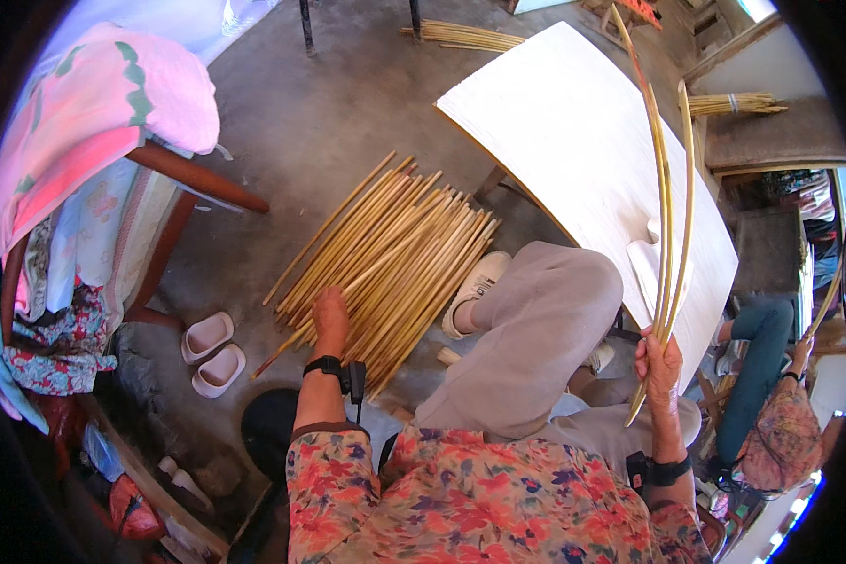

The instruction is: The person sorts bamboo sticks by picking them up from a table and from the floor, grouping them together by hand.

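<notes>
A broad pile of thin yellow-brown sticks (409, 261), bamboo- or cane-like, lies slantwise on the concrete floor to the left of my legs. Over its near left part is my left hand (331, 314), with its fingers curled at a pale stick; whether they grip it cannot be told. My right hand (659, 359) is closed round the lower part of several long, slightly bent sticks (666, 233), which rise above the white tabletop. A pale cloth or paper piece (652, 264) lies on the tabletop, partly behind those sticks.
The white table (550, 120) stands ahead on the right. More stick bundles lie on the floor (465, 35) beyond it and at the far right (733, 103). Pale slippers (218, 370) and a cloth-draped wooden chair (197, 176) are on the left. Another person (775, 423) sits at the right.
</notes>
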Tool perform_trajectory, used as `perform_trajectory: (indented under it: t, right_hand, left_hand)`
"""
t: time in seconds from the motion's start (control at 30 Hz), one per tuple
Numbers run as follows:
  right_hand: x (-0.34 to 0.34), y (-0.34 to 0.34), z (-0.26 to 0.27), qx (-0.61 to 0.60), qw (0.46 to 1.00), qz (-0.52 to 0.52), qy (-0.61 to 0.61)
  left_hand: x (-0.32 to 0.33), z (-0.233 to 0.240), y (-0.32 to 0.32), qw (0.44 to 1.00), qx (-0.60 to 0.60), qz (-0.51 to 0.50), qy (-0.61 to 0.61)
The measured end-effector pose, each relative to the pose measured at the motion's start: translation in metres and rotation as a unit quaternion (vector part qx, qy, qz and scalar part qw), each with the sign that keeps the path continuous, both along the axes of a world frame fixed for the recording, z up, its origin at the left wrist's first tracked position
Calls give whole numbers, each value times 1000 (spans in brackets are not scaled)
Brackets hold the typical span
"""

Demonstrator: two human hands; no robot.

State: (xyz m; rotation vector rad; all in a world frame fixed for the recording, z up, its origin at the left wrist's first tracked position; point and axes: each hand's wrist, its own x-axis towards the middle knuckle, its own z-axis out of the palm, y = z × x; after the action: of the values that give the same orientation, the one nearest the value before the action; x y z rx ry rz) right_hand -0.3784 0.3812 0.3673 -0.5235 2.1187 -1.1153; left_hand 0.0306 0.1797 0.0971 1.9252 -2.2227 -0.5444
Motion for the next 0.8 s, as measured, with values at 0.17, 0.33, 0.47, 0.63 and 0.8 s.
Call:
perform_trajectory:
  t: [0.17,0.33,0.47,0.63,0.8]
  right_hand:
    - [-4,-5,-2,17,1000,-7,13]
    - [-13,-10,-8,50,998,-13,28]
    - [-11,-19,-8,63,997,-1,32]
    - [-15,-22,-14,86,995,1,42]
    - [-15,-26,-15,88,995,7,35]
  left_hand:
    - [-4,-31,-6,995,97,37,9]
    - [-27,-32,-20,981,112,-6,-156]
    - [-39,-36,-28,985,101,-2,-142]
    - [-51,-57,-31,984,-23,-142,-105]
    - [-68,-55,-34,992,-17,-113,-56]
